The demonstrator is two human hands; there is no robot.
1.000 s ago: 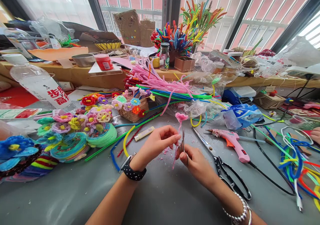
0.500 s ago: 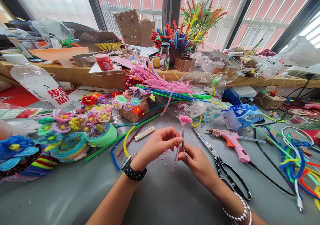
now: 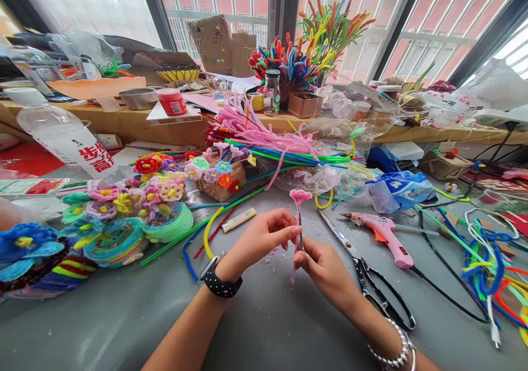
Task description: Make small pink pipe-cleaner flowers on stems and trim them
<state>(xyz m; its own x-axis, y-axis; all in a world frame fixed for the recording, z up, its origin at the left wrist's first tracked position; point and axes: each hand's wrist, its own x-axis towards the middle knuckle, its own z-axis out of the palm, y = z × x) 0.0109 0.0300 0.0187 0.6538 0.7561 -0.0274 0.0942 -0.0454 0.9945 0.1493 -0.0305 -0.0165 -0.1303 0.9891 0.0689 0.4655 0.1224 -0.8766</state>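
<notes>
Between my hands stands a pink pipe-cleaner flower [image 3: 300, 196], its head up and its stem running down past my fingers. My left hand [image 3: 270, 233], with a dotted watch band at the wrist, pinches the stem between thumb and fingertips. My right hand [image 3: 324, 264] is closed around the handles of small metal scissors [image 3: 301, 242]. Their blades point upward along the stem, close to my left fingertips; whether they touch the stem I cannot tell. Pink fluff [image 3: 270, 257] lies scattered on the grey table beneath.
Large black-handled scissors [image 3: 355, 255] and a pink glue gun [image 3: 385, 236] lie to the right, with tangled pipe cleaners [image 3: 484, 266] beyond. Finished flower pieces [image 3: 119, 222] crowd the left. Pink pipe cleaners [image 3: 256, 126] are heaped behind, near a blue packet [image 3: 400, 191].
The flower head has shifted slightly left, and its stem now stands more upright, with the lower end swung right. Both hands hold nearly the same place.
</notes>
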